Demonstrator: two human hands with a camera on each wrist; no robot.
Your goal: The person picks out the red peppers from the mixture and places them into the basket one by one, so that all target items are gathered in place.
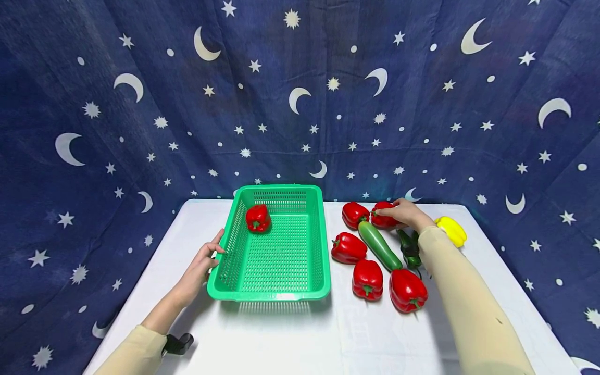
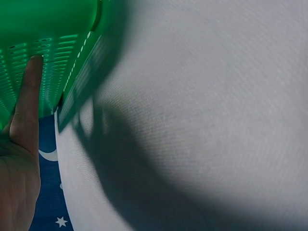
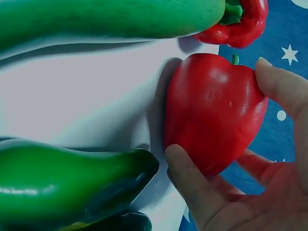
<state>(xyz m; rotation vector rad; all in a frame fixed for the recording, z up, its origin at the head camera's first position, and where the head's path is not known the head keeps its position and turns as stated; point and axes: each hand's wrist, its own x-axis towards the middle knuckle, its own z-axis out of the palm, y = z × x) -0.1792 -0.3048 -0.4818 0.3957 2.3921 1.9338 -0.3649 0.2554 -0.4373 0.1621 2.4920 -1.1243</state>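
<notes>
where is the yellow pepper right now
In the head view, the yellow pepper lies near the white table's far right corner, to the right of the right hand and beside its sleeve.

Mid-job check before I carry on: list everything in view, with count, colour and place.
green basket: 1, green, left of centre on the table
red peppers: 6, red, one in the basket, five to its right
long green vegetable: 1, green, among the red peppers
dark green peppers: count unclear, dark green, right of the long green vegetable
yellow pepper: 1, yellow, far right
table: 1, white, under everything
backdrop: 1, blue with pale moons and stars, behind
wrist device: 1, black, at the left cuff
sleeves: 2, cream, both arms
left hand: 1, bare, touching the basket's left side
right hand: 1, bare, gripping a far red pepper
</notes>
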